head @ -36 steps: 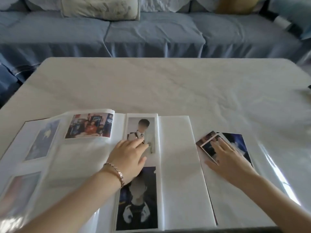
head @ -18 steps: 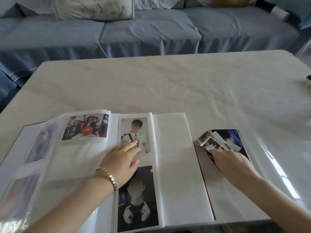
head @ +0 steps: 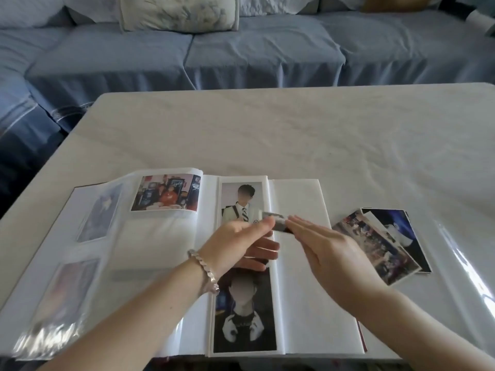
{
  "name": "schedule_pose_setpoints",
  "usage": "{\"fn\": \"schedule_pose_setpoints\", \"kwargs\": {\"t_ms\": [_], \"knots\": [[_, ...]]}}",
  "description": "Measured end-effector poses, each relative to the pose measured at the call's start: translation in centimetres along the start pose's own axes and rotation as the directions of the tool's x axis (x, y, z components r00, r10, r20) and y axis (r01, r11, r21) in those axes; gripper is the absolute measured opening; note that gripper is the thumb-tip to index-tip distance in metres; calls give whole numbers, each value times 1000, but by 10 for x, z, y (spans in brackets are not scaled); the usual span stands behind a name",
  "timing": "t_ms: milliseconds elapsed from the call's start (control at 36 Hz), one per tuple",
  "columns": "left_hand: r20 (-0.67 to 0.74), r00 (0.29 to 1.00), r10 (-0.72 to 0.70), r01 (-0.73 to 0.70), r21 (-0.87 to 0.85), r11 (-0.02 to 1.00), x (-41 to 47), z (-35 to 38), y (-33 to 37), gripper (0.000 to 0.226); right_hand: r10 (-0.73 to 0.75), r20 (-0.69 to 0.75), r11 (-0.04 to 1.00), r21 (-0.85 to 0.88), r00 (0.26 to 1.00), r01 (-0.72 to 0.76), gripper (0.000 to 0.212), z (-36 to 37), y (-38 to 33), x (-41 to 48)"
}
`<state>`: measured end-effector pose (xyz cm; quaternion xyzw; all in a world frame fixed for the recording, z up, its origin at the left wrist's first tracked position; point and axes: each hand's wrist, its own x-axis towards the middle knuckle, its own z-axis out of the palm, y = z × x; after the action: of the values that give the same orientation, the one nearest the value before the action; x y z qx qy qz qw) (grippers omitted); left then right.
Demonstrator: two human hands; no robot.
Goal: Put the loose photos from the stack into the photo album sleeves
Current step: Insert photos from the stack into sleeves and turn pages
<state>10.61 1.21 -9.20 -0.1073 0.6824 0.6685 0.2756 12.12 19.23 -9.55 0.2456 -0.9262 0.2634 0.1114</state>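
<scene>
Noting both hands over the open photo album point(head: 300, 290): our left hand point(head: 238, 245) pinches a small loose photo point(head: 277, 223), thumb on top and fingers beneath, while our right hand point(head: 332, 253) lays straight fingers against the photo's other end, thumb hidden, so we cannot tell whether it grips. Just right of the right hand, the stack point(head: 375, 242) lies fanned on the table point(head: 294, 135), a pale, veined surface under glossy clear film point(head: 463, 266). Beyond the hands, a blue-covered sofa point(head: 254, 52) with a pale cushion point(head: 179, 12) runs along the table's far side.
</scene>
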Motion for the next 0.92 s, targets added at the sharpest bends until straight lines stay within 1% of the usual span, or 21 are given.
{"fn": "schedule_pose_setpoints", "kwargs": {"t_ms": [28,83,139,167,194,250,278,333,389,444,472,500,556,611,667,694,750,778,833,889,917], "knots": [[-33,999,18,-18,-15,1000,-2,-2,0,46,-49,71,998,28,996,48,47,4,-8,5],[-176,982,64,-62,15,998,-3,-9,-1,23,-125,188,989,104,974,107,44,11,-21,13],[-307,946,103,-76,97,992,-3,-21,-4,14,-92,238,980,196,967,45,39,14,-29,22],[-334,933,132,-84,154,984,-3,-28,-4,13,-51,256,970,241,965,-12,40,14,-31,26],[-331,929,166,-94,223,970,-5,-35,-4,12,-16,266,962,265,964,-57,42,14,-31,31],[-264,939,222,-112,374,921,-12,-50,-4,14,21,238,964,253,971,-83,47,15,-31,41],[-217,950,226,-111,442,890,-16,-56,-3,16,41,231,966,240,972,-98,50,15,-30,47],[-132,969,207,-99,560,823,-24,-68,-1,21,101,282,951,256,954,-177,54,16,-29,59],[-93,976,196,-97,621,778,-33,-77,3,21,116,397,932,273,910,-238,42,19,-29,70],[-99,967,235,-115,652,749,-39,-86,7,20,82,514,914,302,854,-270,11,23,-32,80],[-115,957,265,-124,663,738,-40,-90,7,21,64,536,897,340,842,-284,7,25,-35,83],[-144,945,294,-132,653,746,-42,-95,7,22,56,536,876,378,843,-298,14,29,-37,85],[-239,914,327,-146,558,817,-44,-105,4,19,112,497,804,464,860,-372,20,36,-41,90],[-373,872,318,-132,446,885,-45,-114,0,22,216,451,659,588,866,-470,20,43,-46,94],[-494,833,248,-139,246,959,-47,-122,-7,34,338,442,477,680,831,-556,17,52,-50,98],[-523,832,188,-146,120,982,-48,-125,-10,44,385,446,402,706,808,-582,17,57,-53,100],[-529,844,84,-152,-87,985,-50,-129,-16,62,437,471,275,741,766,-613,16,67,-62,103],[-524,849,67,-173,-156,973,-52,-131,-20,63,444,493,231,743,748,-628,14,73,-68,104],[-556,827,84,-238,-212,948,-52,-133,-31,48,409,550,215,718,729,-662,13,83,-78,105],[-656,747,109,-286,-169,943,-52,-139,-40,28,318,581,284,695,749,-660,17,93,-88,106],[-708,693,135,-296,-110,949,-52,-143,-44,22,280,568,353,689,774,-633,21,97,-91,107]]}}
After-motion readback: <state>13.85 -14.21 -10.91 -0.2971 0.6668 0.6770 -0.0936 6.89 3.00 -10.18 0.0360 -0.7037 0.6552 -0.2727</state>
